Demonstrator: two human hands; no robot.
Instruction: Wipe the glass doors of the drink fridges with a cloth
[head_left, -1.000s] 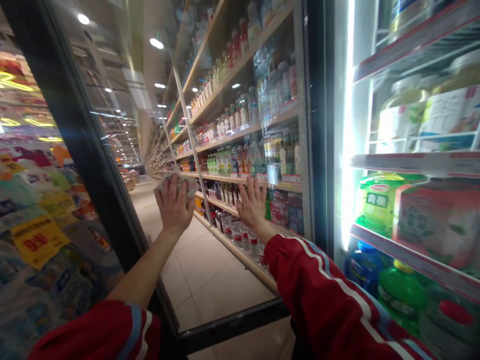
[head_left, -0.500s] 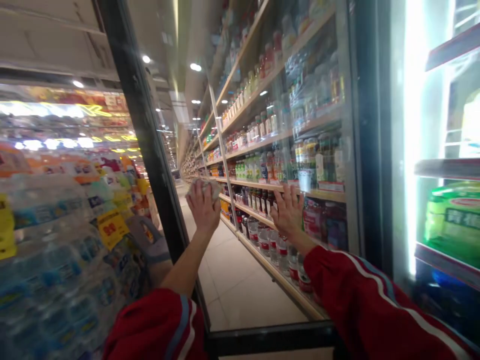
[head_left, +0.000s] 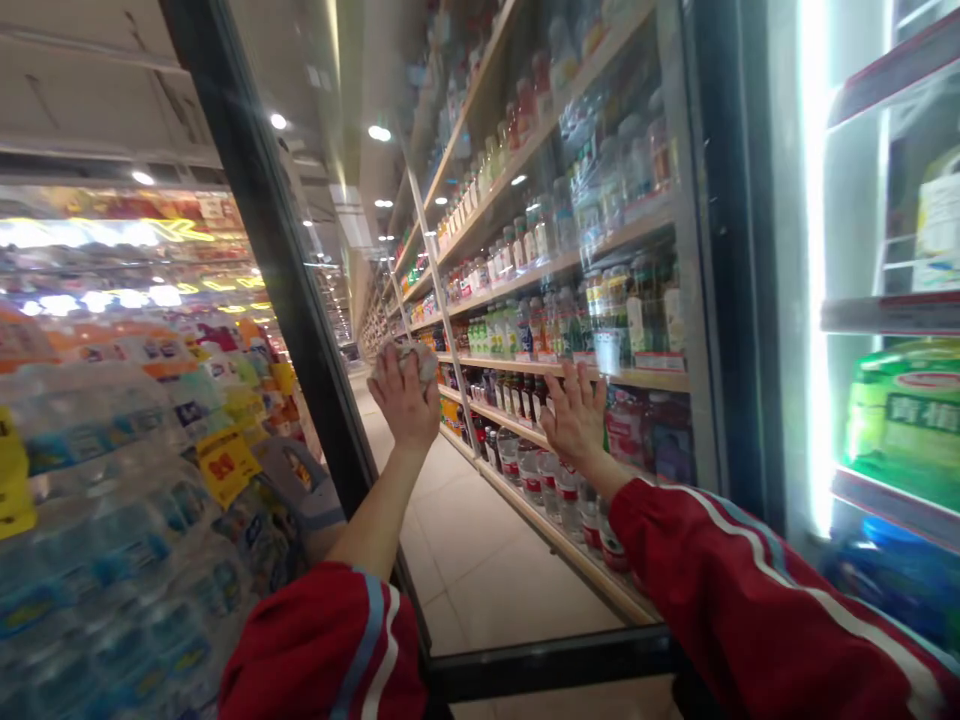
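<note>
A glass door [head_left: 510, 590] in a black frame stands before me, with shelves of bottles showing in or through its pane. My left hand [head_left: 407, 398] presses a crumpled pale cloth [head_left: 417, 362] against the glass on the left side, fingers over it. On the right side of the pane, my right hand [head_left: 576, 418] lies with its fingers spread and holds nothing. It appears to touch the glass. Both forearms reach forward from red sleeves with white and blue stripes.
To the left, wrapped packs of water bottles [head_left: 97, 560] are stacked beside a yellow price sign [head_left: 227, 466]. At the right is a lit cooler with shelves [head_left: 892, 312] and a green drink pack [head_left: 907, 420]. The black door frame [head_left: 277, 240] slants along the left.
My left hand with the cloth has shifted slightly up and left on the glass. My right hand stays nearly in place. The view has moved a little.
</note>
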